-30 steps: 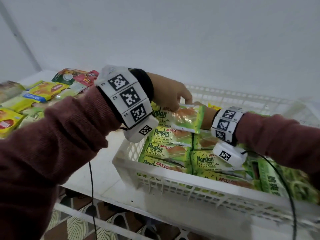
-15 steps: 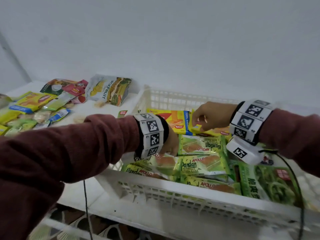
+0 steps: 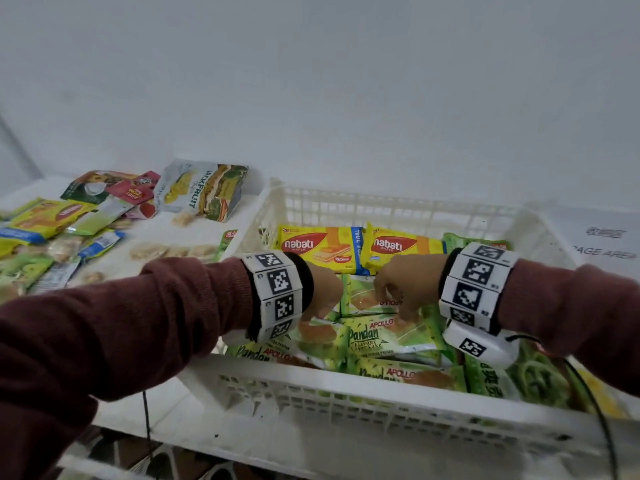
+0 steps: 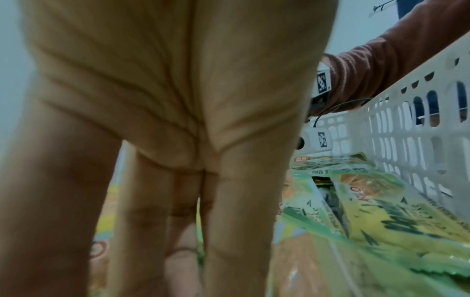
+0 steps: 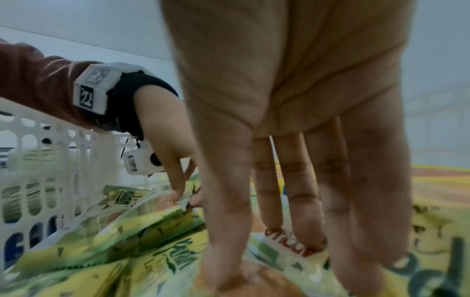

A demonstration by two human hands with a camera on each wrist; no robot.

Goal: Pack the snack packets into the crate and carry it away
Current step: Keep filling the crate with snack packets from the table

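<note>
A white slotted crate [image 3: 346,375] stands on the white table and holds several green Pandan cake packets [image 3: 381,337] in front and two yellow Nabati wafer packets [image 3: 318,249] at the back. Both hands reach down into it. My left hand [image 3: 323,306] points its straight fingers [image 4: 241,231] down at the edge of a Pandan packet [image 5: 152,213] near the crate's left wall [image 5: 50,160]. My right hand [image 3: 401,306] presses straight fingertips [image 5: 307,239] onto the top Pandan packet [image 5: 287,247]. Neither hand holds anything.
Loose snack packets lie on the table left of the crate, among them a jackfruit bag [image 3: 204,188] and yellow and green packs [image 3: 52,216]. Dark green packets [image 3: 540,382] fill the crate's right end. A white wall rises close behind.
My left hand has brought a Pandan packet down into the crate and let it go. The right hand has come forward from the crate's back onto the green packets.
</note>
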